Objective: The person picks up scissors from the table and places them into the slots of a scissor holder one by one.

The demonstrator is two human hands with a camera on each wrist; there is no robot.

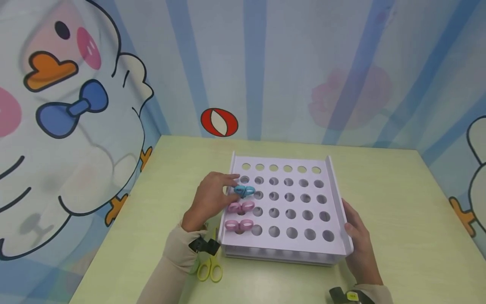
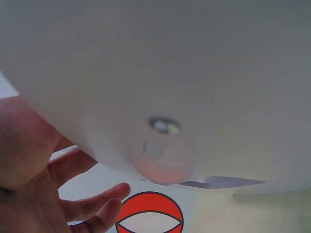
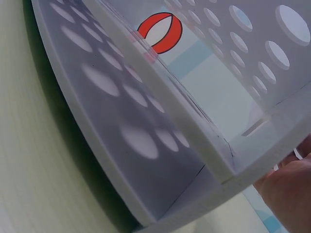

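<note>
My left hand (image 1: 212, 196) is at the left side of a white rack (image 1: 281, 249) with rows of round holes. Between its thumb and index finger it pinches the blue handles of a pair of scissors (image 1: 244, 191), over the leftmost column; the blades are out of sight. Just in front, two pairs of pink-handled scissors (image 1: 241, 206) (image 1: 239, 225) sit at holes in that same column, their blades also hidden. My right hand (image 1: 358, 242) holds the rack's right side wall. The right wrist view shows the rack's lower tiers (image 3: 141, 111) from the side.
A pair of yellow scissors (image 1: 210, 268) lies on the pale table (image 1: 410, 219), beside the rack's front left corner and partly under my left wrist. A printed wall (image 1: 288, 76) stands behind the table. In the left wrist view a blurred pale surface (image 2: 194, 73) fills most of the picture.
</note>
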